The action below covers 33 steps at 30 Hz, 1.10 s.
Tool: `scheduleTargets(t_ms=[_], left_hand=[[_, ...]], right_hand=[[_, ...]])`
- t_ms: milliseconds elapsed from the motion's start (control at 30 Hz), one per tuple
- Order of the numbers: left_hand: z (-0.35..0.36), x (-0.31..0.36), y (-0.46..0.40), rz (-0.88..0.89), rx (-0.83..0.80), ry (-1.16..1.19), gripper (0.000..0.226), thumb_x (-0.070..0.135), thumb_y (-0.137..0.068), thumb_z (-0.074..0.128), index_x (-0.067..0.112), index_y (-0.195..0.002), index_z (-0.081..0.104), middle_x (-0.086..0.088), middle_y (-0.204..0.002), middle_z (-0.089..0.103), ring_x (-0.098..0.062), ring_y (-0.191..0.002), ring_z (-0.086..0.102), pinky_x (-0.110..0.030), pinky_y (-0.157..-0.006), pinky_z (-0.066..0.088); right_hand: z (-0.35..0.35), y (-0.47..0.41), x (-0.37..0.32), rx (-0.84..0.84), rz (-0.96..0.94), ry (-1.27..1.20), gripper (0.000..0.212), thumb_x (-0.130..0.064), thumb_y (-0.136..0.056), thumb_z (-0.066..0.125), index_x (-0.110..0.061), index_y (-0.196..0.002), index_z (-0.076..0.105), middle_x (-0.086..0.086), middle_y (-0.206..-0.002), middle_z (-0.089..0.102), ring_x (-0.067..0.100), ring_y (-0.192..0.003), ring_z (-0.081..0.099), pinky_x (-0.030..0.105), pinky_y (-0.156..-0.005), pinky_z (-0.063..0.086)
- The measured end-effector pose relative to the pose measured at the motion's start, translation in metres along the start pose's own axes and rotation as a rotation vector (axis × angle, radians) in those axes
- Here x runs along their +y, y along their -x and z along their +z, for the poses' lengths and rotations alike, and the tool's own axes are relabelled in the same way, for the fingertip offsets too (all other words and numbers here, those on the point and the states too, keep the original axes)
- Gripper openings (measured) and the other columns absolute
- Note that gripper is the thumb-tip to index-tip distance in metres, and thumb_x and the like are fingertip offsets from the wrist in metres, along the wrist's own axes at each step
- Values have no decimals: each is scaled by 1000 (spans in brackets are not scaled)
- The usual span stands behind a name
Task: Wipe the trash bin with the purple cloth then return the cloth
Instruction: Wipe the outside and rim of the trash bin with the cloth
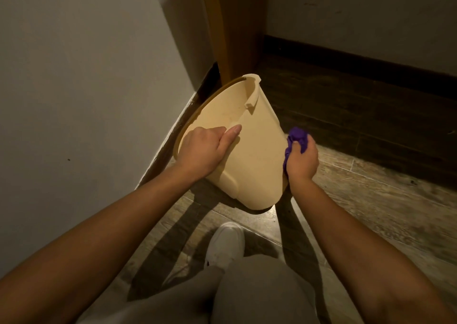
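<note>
The trash bin [249, 155], a cream plastic pail, sits at the centre of the frame, tipped over so its open mouth faces the upper left, toward the wall and the wooden door post, while its base points down toward the viewer and rests on the floor. The purple cloth [295, 141] is bunched up at the bin's right flank, touching or just beside the plastic.

The right hand [303, 161] is curled into a fist around the cloth, fingers wrapped over the wad so that only a tuft shows above the knuckles and a strip along the thumb side. The left hand [204, 150] lies flat on the bin's upper side, fingers stretched together and the thumb laid along the wall, steadying the tilt without gripping anything.

The step in hand looks like wiping the outer right side. To do it well, the left hand should press firmly enough that the light pail does not roll or slide on the floor [371, 200], while the cloth runs in long overlapping strokes from rim to base. Opening the wad a little would put more fabric on the surface. Turning the bin between passes would bring the underside and the raised handle lug [252, 93] within reach. A white shoe [226, 243] stands just below the bin.
</note>
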State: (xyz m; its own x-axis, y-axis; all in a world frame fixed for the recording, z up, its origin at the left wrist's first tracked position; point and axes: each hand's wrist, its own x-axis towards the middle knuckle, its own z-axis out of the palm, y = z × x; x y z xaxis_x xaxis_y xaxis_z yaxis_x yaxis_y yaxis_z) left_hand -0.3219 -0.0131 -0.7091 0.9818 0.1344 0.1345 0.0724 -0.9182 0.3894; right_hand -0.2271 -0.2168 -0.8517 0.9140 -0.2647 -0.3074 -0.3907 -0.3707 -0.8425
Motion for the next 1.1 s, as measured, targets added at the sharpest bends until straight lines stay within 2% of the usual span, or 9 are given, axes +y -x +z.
scheduleTargets(t_ms=[167,233,333,467,667,833,967,1033,1100], left_hand=[[2,12,-11,23,-25,-14,61,60,-101,22,22,-73,61,6,-66,57,-5,-58,53,-23,-55,42],[1,15,-19,-24,-68,61,60,56,-104,28,17,-76,65,1,-72,64,-11,-66,61,-28,-61,50],[-4,20,-38,-71,-117,104,63,55,-105,29,13,-76,67,-6,-75,66,-17,-70,62,-38,-70,53],[-5,33,-70,-56,-168,31,70,59,-103,28,10,-74,69,-9,-75,67,-20,-71,61,-41,-71,49],[-6,37,-84,-94,-236,-10,72,58,-104,27,6,-81,71,-10,-77,66,-21,-72,62,-36,-69,48],[-5,45,-90,-99,-244,-5,76,62,-102,22,9,-86,74,-9,-83,68,-20,-76,63,-36,-72,50],[-5,49,-79,-75,-117,-7,76,63,-102,15,17,-70,67,-2,-69,63,-15,-67,60,-31,-61,44],[-5,52,-71,29,-38,-82,61,53,-104,19,20,-65,53,-2,-62,58,-21,-62,59,-36,-61,47],[-8,55,-65,85,-6,-108,46,42,-103,25,21,-69,48,-6,-60,57,-26,-60,58,-43,-60,51]], right_hand=[[1,46,-50,-39,-215,-105,47,-26,-107,53,-23,-153,46,0,-158,43,17,-136,48,18,-100,35],[-3,75,-61,-101,-339,-108,45,-21,-104,58,-24,-148,50,-1,-157,42,13,-135,46,6,-95,34],[-14,107,-57,-156,-484,-31,45,-20,-100,65,-20,-143,55,4,-151,48,18,-134,45,22,-102,38],[-38,122,-29,-187,-501,105,49,-24,-92,74,-26,-138,56,2,-144,49,12,-127,41,17,-96,32],[-69,112,-5,-329,-380,424,51,-28,-87,76,-27,-135,58,3,-132,52,25,-119,53,29,-85,42],[-96,81,-71,-275,-440,238,61,-53,-79,65,-37,-136,51,-11,-112,64,16,-98,66,35,-79,54],[-97,45,-144,-474,-611,605,93,-55,-84,69,-49,-158,12,-16,-91,56,8,-78,60,27,-64,49],[-93,35,-166,-579,-679,773,96,-52,-86,71,-51,-159,8,-13,-87,54,11,-78,60,29,-66,49],[-87,28,-176,-688,-653,875,89,-52,-86,72,-51,-157,18,-7,-96,55,16,-84,59,31,-68,49]])
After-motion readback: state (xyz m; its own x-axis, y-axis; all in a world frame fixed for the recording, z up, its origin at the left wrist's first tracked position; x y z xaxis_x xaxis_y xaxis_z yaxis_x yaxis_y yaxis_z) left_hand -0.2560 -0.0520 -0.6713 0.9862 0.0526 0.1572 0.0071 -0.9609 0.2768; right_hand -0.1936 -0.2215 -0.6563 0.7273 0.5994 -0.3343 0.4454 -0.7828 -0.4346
